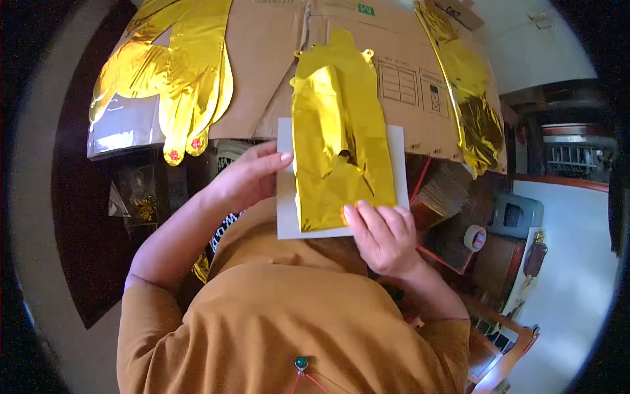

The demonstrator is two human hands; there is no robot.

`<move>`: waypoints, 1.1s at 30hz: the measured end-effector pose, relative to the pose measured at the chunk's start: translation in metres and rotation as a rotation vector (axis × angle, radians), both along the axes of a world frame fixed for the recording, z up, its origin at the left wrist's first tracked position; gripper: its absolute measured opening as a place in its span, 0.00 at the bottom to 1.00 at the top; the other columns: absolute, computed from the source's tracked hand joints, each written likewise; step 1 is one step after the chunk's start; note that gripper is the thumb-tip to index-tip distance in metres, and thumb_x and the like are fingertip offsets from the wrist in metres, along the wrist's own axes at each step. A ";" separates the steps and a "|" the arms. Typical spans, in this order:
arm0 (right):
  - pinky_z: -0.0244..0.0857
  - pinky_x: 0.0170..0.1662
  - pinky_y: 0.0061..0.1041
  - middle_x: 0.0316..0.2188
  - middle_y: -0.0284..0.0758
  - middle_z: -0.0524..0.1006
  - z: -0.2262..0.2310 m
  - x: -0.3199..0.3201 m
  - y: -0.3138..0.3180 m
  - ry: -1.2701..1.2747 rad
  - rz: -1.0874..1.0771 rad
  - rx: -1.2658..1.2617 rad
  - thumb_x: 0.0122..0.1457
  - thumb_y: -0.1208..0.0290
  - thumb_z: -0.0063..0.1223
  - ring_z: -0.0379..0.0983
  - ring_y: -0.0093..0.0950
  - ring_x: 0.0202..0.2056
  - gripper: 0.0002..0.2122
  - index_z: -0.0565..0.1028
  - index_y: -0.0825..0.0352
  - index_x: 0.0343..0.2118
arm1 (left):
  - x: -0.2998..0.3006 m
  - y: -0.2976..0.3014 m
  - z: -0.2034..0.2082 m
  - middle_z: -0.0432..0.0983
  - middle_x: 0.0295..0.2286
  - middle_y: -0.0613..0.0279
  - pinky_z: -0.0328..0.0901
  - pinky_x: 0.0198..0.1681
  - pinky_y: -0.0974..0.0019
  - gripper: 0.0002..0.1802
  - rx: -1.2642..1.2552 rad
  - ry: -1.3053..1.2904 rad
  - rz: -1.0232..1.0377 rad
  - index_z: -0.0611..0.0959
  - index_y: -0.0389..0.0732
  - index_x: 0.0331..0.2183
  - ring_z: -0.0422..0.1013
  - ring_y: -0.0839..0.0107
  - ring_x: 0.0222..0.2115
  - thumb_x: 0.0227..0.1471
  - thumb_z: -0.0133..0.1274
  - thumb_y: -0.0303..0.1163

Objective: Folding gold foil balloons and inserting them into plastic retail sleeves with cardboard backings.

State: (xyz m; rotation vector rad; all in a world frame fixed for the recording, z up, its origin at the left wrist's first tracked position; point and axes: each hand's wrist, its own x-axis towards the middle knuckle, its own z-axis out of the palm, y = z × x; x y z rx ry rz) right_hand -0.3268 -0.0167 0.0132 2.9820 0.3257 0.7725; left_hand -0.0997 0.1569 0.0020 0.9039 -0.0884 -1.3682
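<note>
A flat, folded gold foil balloon (374, 131) with small tabs near its far end lies lengthwise on a white card (287, 197). My left hand (252, 172) grips the card's left edge, thumb on top and the other fingers mostly hidden beneath. At the near right corner, my right hand (384, 236) is closed on the balloon and card, its fingers pressing on the foil. The balloon's far end reaches past the card, over the cardboard. A dark crease or opening shows in the foil's middle.
Brown cardboard (262, 65) covers the work surface ahead. More gold foil balloons (197, 72) hang over its left edge, and a folded gold foil bundle (474, 98) lies at the right. Lower right are a tape roll (474, 238) and a grey-blue plastic container (518, 218).
</note>
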 end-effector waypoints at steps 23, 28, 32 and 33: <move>0.66 0.52 0.24 0.48 0.34 0.75 -0.016 0.030 -0.041 0.092 -0.242 1.861 0.53 0.79 0.64 0.72 0.21 0.45 0.28 0.68 0.70 0.58 | -0.009 -0.012 0.017 0.79 0.40 0.57 0.72 0.45 0.70 0.34 0.109 -0.758 0.093 0.64 0.34 0.58 0.77 0.73 0.40 0.52 0.59 0.17; 0.67 0.50 0.22 0.44 0.32 0.78 0.002 0.024 -0.034 0.048 -0.183 1.681 0.57 0.78 0.61 0.73 0.20 0.40 0.28 0.67 0.68 0.61 | -0.013 0.000 0.011 0.79 0.42 0.63 0.70 0.45 0.73 0.37 -0.112 -0.914 0.152 0.64 0.37 0.62 0.74 0.76 0.43 0.53 0.58 0.16; 0.66 0.51 0.20 0.42 0.31 0.80 0.010 0.015 -0.040 0.105 -0.125 1.560 0.58 0.78 0.61 0.74 0.19 0.42 0.22 0.73 0.68 0.56 | -0.006 0.006 0.028 0.79 0.45 0.63 0.67 0.48 0.76 0.23 -0.013 -0.950 0.043 0.79 0.35 0.51 0.73 0.81 0.43 0.52 0.62 0.21; 0.66 0.52 0.20 0.42 0.31 0.81 0.016 0.013 -0.040 0.128 -0.124 1.555 0.58 0.78 0.61 0.75 0.18 0.43 0.20 0.75 0.68 0.54 | -0.004 0.007 0.033 0.79 0.45 0.63 0.67 0.48 0.77 0.23 -0.003 -0.930 0.025 0.79 0.34 0.51 0.72 0.81 0.43 0.51 0.63 0.21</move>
